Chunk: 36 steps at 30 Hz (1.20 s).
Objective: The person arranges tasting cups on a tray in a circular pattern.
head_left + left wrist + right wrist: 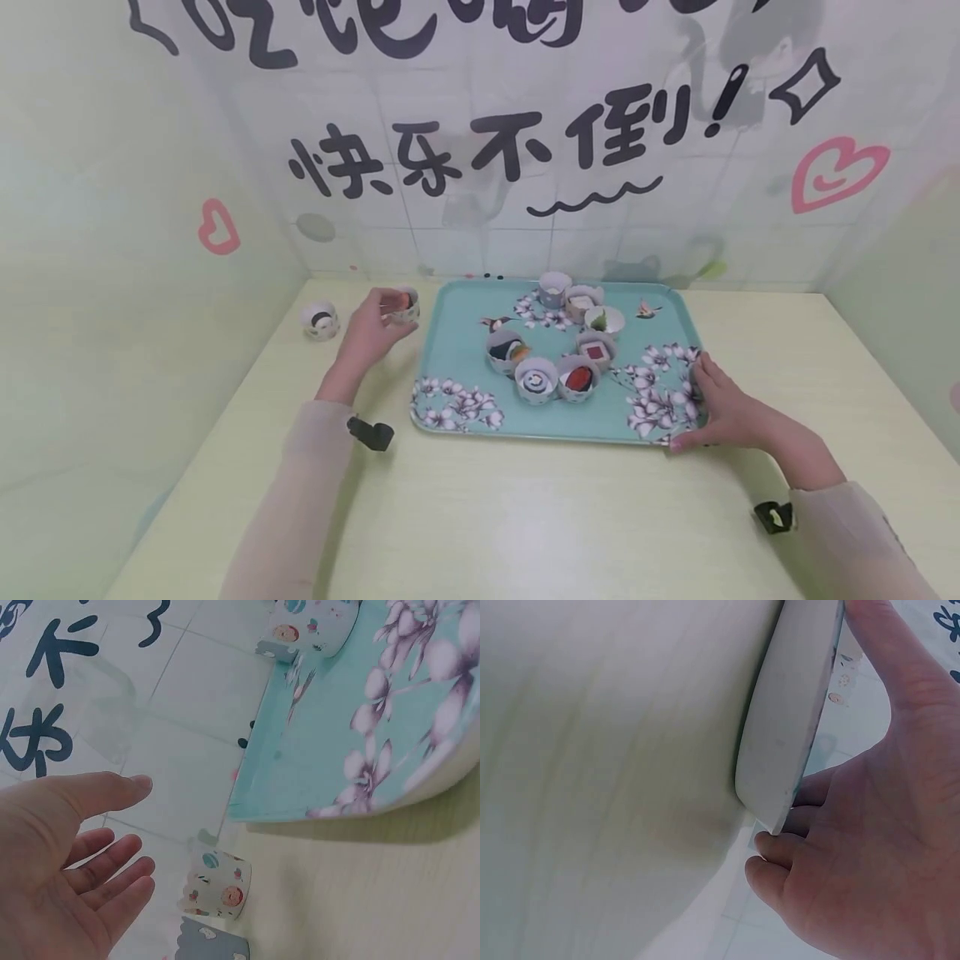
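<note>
A turquoise floral tray (465, 312) lies on the table, carrying several small printed paper cups. Some hold sushi-like pieces, among them a red-topped piece (579, 379). My left hand (365, 329) is beside a paper cup (408, 310) left of the tray, with an orange-topped piece inside. In the left wrist view, the thumb and loosely bent fingers stand apart from the cup (217, 885). My right hand (738, 421) holds the tray's front right corner, thumb at the front edge, fingers at the right rim. The right wrist view shows those fingers (776, 851) over the rim.
Another paper cup (320, 322) with a dark and white piece stands at the table's far left. A tiled wall (480, 200) with black writing rises behind the tray. Pale side walls flank the table (510, 517). A grey paper cup (210, 943) shows in the left wrist view.
</note>
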### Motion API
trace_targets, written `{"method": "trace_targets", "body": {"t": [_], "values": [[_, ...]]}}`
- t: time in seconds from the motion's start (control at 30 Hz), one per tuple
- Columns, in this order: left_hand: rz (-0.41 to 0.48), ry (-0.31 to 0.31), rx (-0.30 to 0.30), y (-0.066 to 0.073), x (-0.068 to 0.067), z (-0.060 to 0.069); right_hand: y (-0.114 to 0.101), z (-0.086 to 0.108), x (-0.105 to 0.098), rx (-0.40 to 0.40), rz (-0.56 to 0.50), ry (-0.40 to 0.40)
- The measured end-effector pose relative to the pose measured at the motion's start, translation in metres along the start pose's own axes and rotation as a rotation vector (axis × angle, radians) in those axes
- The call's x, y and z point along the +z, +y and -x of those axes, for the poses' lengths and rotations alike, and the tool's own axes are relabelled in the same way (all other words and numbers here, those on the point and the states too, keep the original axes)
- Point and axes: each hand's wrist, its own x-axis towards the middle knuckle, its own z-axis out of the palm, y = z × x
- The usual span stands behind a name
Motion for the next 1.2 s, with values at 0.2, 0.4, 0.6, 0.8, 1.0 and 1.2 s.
{"method": "trace_targets", "body": {"t": [0.2, 0.4, 0.6, 0.8, 1.0, 1.2], "values": [[-0.038, 0.070, -0.040, -0.009, -0.016, -0.004, 0.002, -0.001, 0.001, -0.004, -0.003, 0.001], [-0.049, 0.122, -0.042, -0.021, -0.025, -0.002, 0.002, -0.001, 0.001, -0.004, 0.003, 0.002], [-0.069, 0.117, -0.104, -0.033, -0.028, -0.001, 0.003, -0.002, 0.002, 0.000, 0.011, 0.002], [-0.065, 0.123, -0.157, -0.040, -0.026, 0.001, 0.003, -0.002, 0.002, 0.009, 0.024, 0.002], [-0.060, 0.147, -0.181, -0.043, -0.025, 0.003, 0.001, -0.001, 0.001, 0.015, 0.026, -0.003], [-0.073, 0.114, -0.216, -0.048, -0.023, 0.003, 0.000, -0.001, 0.001, 0.017, 0.026, -0.006]]}}
